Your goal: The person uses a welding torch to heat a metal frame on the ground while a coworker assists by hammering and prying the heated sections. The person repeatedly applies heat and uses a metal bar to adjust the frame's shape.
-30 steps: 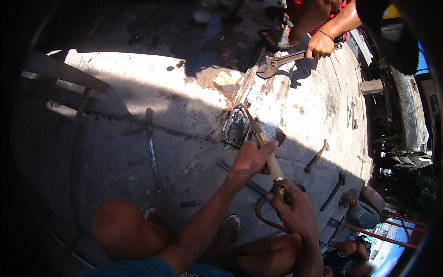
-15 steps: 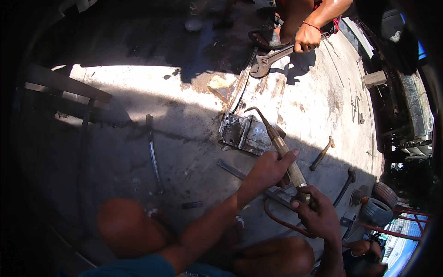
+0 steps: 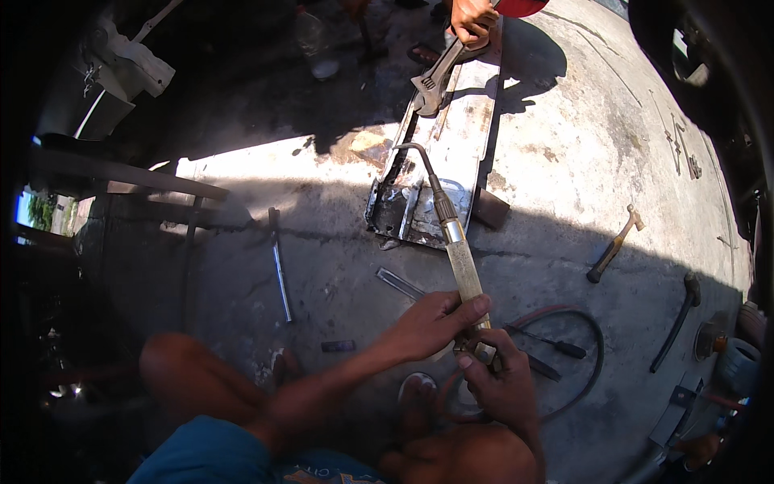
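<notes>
A brass-coloured gas torch [image 3: 463, 270] with a thin bent tip points away from me over the near end of a long, worn metal panel [image 3: 463, 149]. My left hand [image 3: 427, 323] is closed around the torch's handle, thumb along the top. Behind it, my right hand [image 3: 501, 379] grips the rear end of the torch, thumb and fingers at the valve fittings. No flame can be made out at the tip. Beyond it, a co-worker's hand [image 3: 474, 22] holds a large adjustable wrench [image 3: 431, 93], its jaws at the panel's left edge.
A hose [image 3: 597, 335] loops on the concrete to my right, around a screwdriver [image 3: 560, 347]. Farther right lie a hammer [image 3: 617, 246] and a dark-handled tool [image 3: 677, 323]. A shiny metal rod [image 3: 280, 270] and a small dark bar [image 3: 339, 346] lie left. A brown block [image 3: 490, 210] sits beside the panel.
My view has shifted, so the scene sits differently. Both hands still hold the torch, now more upright in the picture, its tip farther over the panel. The co-worker's wrench stays at the panel's edge.
</notes>
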The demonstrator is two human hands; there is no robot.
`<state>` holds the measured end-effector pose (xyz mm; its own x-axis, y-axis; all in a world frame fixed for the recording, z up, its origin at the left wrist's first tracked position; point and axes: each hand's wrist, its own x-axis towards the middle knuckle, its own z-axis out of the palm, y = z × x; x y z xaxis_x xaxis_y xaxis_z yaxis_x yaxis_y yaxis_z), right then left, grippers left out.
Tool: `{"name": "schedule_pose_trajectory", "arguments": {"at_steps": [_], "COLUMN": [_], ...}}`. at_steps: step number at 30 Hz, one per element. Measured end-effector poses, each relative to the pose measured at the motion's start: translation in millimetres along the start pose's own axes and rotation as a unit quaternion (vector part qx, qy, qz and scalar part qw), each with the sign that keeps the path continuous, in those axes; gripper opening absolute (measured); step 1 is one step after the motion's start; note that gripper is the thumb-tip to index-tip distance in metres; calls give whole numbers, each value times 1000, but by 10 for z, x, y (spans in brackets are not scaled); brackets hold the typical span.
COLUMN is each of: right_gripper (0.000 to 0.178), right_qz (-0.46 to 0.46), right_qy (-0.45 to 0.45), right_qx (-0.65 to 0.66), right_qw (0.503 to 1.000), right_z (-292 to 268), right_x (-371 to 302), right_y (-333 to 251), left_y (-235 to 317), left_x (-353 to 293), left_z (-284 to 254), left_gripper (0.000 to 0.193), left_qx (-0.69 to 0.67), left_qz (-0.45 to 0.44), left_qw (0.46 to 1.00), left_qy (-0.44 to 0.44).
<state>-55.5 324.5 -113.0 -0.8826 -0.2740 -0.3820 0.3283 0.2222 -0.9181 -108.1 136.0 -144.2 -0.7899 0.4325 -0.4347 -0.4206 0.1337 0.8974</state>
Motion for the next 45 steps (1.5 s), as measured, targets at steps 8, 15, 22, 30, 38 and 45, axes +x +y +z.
{"name": "schedule_pose_trajectory", "arguments": {"at_steps": [8, 15, 22, 30, 38, 45], "right_gripper": [29, 28, 27, 25, 29, 38], "right_qz": [-75, -51, -53, -65, -76, 52], "right_qy": [12, -36, -48, -47, 11, 8], "right_qx": [-57, -119, -134, -116, -53, 195], "right_qw": [995, 991, 988, 990, 996, 979], "right_z": [95, 163, 246, 285, 311, -117], "right_x": [269, 426, 515, 511, 391, -34], "right_y": [483, 471, 477, 441, 599, 614], "left_y": [-401, -557, -566, -549, -660, -923], "left_x": [253, 271, 251, 230, 190, -174], "left_z": [18, -204, -298, -335, -220, 222], "left_gripper": [48, 39, 43, 44, 49, 46], "left_qx": [-104, -101, -99, -102, -131, 316], "left_qz": [48, -29, -36, -43, -8, -112], "left_qw": [979, 976, 976, 978, 980, 942], "left_qy": [167, 188, 190, 177, 148, 24]}}
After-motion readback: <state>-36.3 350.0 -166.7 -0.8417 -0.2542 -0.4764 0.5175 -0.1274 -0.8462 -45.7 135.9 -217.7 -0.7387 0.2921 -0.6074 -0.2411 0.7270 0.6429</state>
